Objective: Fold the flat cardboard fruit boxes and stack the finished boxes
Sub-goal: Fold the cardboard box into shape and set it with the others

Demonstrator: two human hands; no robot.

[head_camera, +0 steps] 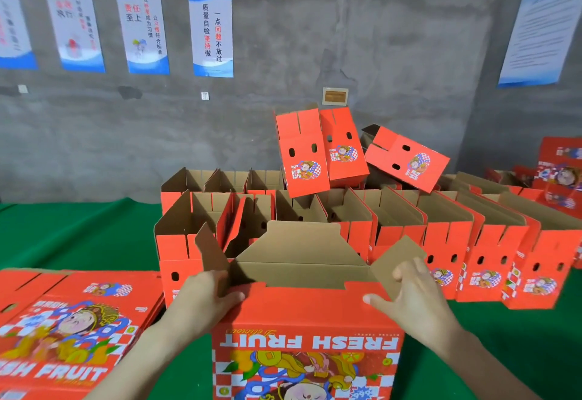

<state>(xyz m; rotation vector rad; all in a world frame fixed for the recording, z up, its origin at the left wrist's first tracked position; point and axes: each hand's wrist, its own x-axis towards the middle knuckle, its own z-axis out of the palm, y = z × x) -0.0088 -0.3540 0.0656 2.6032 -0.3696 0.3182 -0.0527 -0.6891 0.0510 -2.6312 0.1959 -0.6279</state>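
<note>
A red "FRESH FRUIT" cardboard box stands opened up in front of me on the green table, print upside down, its brown flaps raised. My left hand holds the box's left top corner, thumb on the red front panel, fingers behind the left side flap. My right hand grips the right top corner, fingers curled over the right side flap, thumb on the front panel. A pile of flat red boxes lies at the lower left.
Rows of folded open-topped boxes stand behind on the green table. Three closed red boxes lie tilted on top of them. More red boxes sit at the far right. A grey wall with posters is behind.
</note>
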